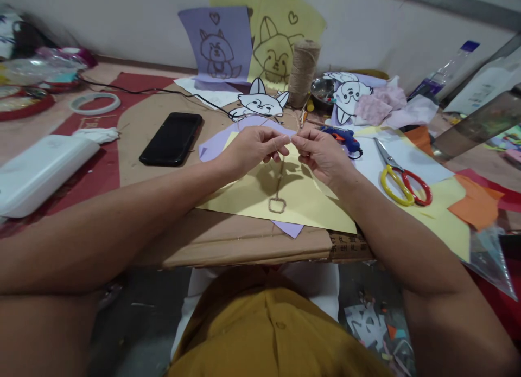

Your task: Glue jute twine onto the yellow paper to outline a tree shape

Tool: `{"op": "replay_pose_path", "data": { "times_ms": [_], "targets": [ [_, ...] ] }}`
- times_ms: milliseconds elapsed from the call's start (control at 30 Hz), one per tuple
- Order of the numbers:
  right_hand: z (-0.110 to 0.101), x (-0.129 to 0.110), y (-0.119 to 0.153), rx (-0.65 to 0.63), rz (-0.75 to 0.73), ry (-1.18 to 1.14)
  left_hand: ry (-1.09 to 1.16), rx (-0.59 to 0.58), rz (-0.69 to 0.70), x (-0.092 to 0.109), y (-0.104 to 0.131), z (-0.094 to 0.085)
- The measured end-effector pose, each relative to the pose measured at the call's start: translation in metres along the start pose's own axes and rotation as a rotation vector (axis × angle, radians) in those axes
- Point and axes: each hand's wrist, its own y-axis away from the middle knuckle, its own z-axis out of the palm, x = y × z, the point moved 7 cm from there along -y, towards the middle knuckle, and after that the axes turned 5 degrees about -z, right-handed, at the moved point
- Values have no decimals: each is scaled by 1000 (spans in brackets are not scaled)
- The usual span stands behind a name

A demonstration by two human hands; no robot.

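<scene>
Over a sheet of yellow paper (240, 198), my left hand (260, 146) and my right hand (323, 152) meet with fingertips pinched close together. Between them they hold a thin piece of brown twine (299, 122), mostly hidden by the fingers. On the yellow paper below, a twine outline (277, 205) forms a small rounded square with a straight line running up from it. Purple paper (291, 228) shows under the yellow sheet. Just beyond my right hand lies a blue glue gun (344, 140).
Scissors (401, 179) with yellow and red handles lie at right. A twine spool (304, 73) stands behind, near fox cutouts (260, 103) and finished twine pictures (217, 49). A black phone (171, 139), white case (44, 171) and tape roll (94, 103) are at left.
</scene>
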Motion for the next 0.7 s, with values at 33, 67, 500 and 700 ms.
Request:
{"op": "replay_pose_path", "data": {
  "times_ms": [33,67,500,700],
  "targets": [
    [2,0,1,0,2,-8,11,-17,-12,-1,-1,0],
    [4,1,2,-4,7,-22,16,-26,-21,-2,-2,1],
    [-6,-47,7,-43,-748,538,284,-33,-203,0,4,2],
    [21,-29,12,-503,-759,685,28,-102,-42,14,7,0]
  ]
}}
